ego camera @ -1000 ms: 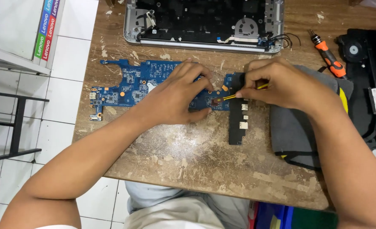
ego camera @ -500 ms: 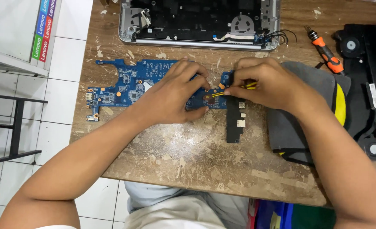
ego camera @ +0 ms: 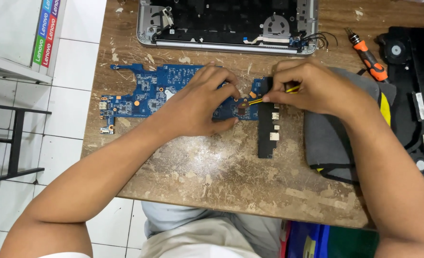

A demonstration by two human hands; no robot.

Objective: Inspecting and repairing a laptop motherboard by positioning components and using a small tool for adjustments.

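the blue circuit board (ego camera: 145,93) lies out of the opened laptop case (ego camera: 226,24) on the table (ego camera: 212,172), left hand (ego camera: 197,102) spread flat on it, right hand (ego camera: 312,88) pinching a thin yellow tool (ego camera: 269,97) at its right end, work there seemingly unfinished.

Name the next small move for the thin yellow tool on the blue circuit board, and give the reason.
Probably press the thin yellow tool gently: its tip sits on the blue circuit board, pinched by the right hand, while the left hand pins the board down.

The left hand (ego camera: 195,102) lies flat with fingers spread and pressing down. The right hand (ego camera: 312,88) is curled, fingertips pinched together. Both arms are bare.
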